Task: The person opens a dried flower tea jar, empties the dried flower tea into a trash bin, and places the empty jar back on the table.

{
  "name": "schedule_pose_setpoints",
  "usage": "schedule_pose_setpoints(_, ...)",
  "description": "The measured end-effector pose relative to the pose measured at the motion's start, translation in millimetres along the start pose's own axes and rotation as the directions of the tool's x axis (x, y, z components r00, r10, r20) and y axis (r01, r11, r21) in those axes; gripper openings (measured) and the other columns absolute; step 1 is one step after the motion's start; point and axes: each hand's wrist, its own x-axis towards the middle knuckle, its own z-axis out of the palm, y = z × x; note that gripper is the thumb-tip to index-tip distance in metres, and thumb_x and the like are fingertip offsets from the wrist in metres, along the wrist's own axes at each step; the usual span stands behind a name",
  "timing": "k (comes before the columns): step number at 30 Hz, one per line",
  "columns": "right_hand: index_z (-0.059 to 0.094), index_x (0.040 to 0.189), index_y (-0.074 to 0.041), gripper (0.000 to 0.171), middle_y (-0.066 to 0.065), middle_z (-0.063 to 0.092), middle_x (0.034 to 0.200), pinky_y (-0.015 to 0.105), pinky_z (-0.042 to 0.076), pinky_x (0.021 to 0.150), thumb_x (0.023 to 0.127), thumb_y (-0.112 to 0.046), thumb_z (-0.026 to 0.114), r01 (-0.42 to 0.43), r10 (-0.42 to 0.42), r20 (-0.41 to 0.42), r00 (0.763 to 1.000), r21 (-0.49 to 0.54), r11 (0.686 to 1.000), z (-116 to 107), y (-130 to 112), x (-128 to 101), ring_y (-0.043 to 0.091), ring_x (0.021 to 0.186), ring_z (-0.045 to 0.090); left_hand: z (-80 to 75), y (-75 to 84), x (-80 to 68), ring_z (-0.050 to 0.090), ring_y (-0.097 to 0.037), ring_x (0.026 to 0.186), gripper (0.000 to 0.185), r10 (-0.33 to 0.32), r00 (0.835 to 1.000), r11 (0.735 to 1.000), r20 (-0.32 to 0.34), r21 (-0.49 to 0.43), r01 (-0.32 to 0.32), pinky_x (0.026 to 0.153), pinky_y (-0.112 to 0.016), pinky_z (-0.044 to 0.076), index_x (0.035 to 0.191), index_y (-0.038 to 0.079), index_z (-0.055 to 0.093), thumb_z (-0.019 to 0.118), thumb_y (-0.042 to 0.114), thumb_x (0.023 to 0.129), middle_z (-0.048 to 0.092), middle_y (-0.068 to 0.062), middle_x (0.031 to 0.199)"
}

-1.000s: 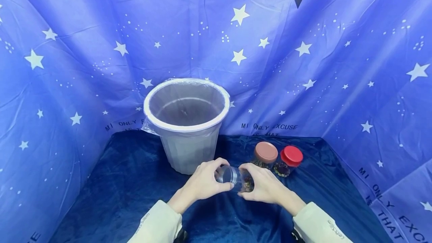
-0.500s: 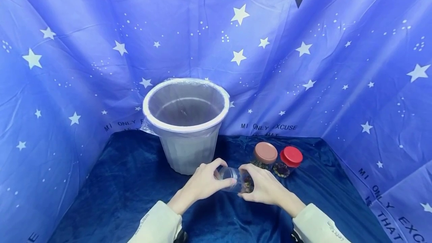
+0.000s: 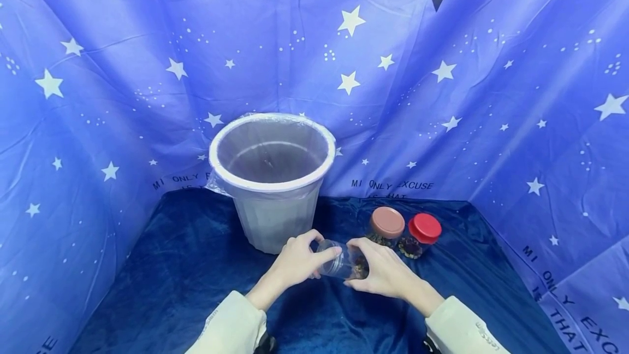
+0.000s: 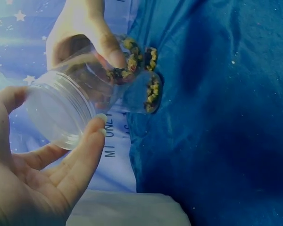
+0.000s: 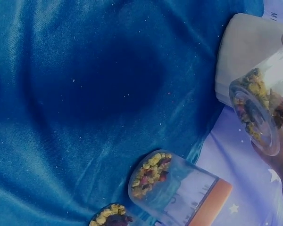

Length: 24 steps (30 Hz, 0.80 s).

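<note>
A clear jar with dried flower buds at its base lies tilted in the air between my two hands. My left hand holds its ringed, translucent top end, thumb on one side and fingers on the other; whether that end is a clear lid or the bare neck I cannot tell. My right hand grips the jar's body near the base. In the left wrist view the yellow and reddish dried flowers show through the wall. From the right wrist the jar's base is visible, with most of the right hand out of frame.
Behind the right hand stand a similar jar with a pinkish-brown lid and one with a red lid. A grey bin with a clear liner stands at the back, left of centre. Dark blue cloth covers the table; starry curtains surround it.
My left thumb has swung up across the jar's top end and the left fingers have shifted round it. The right hand keeps its grip, almost still.
</note>
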Motion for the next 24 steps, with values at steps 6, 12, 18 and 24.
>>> schedule_pose_setpoints(6, 0.057, 0.124, -0.014, 0.069, -0.004, 0.066, 0.111, 0.031, 0.056, 0.074, 0.069, -0.045, 0.085, -0.004, 0.004, 0.004, 1.000, 0.003, 1.000, 0.5, 0.4, 0.2, 0.011, 0.090, 0.066, -1.0, 2.6, -1.6, 0.064, -0.014, 0.050, 0.054, -0.026, 1.000, 1.000, 0.002, 0.004, 0.026, 0.052, -0.032, 0.050, 0.109, 0.009, 0.061, 0.062, 0.059, 0.088, 0.068, -0.004, 0.062)
schedule_pose_setpoints(12, 0.058, 0.124, -0.014, 0.069, -0.004, 0.066, 0.111, 0.032, 0.056, 0.075, 0.070, -0.046, 0.085, 0.003, -0.003, 0.015, 1.000, 0.013, 1.000, 0.8, 1.8, -1.4, 0.013, 0.091, 0.067, 1.7, 1.4, -0.4, 0.063, -0.015, 0.073, 0.056, 0.020, 0.997, 0.996, -0.071, 0.092, -0.013, 0.063, -0.032, 0.051, 0.100, 0.006, 0.068, 0.062, 0.060, 0.086, 0.070, -0.007, 0.087)
schedule_pose_setpoints(18, 0.058, 0.125, -0.013, 0.070, -0.003, 0.066, 0.113, 0.032, 0.056, 0.075, 0.070, -0.049, 0.083, -0.021, 0.021, 0.019, 1.000, 0.007, 1.000, -0.4, 1.0, -0.8, 0.011, 0.091, 0.066, 6.5, 2.1, 0.3, 0.067, -0.020, 0.094, 0.062, 0.108, 0.984, 0.994, -0.144, 0.036, -0.104, 0.079, -0.038, 0.056, 0.125, 0.004, 0.059, 0.064, 0.054, 0.089, 0.067, -0.014, 0.117)
schedule_pose_setpoints(24, 0.057, 0.125, -0.015, 0.069, -0.005, 0.066, 0.113, 0.032, 0.056, 0.077, 0.071, -0.050, 0.083, -0.016, 0.016, 0.023, 1.000, 0.023, 1.000, -2.8, 2.8, -0.4, 0.008, 0.093, 0.065, -2.2, 1.6, -3.0, 0.063, -0.019, 0.110, 0.052, 0.311, 0.950, 0.944, -0.026, 0.121, -0.306, 0.089, -0.037, 0.054, 0.133, 0.024, 0.056, 0.070, 0.045, 0.088, 0.058, -0.002, 0.129)
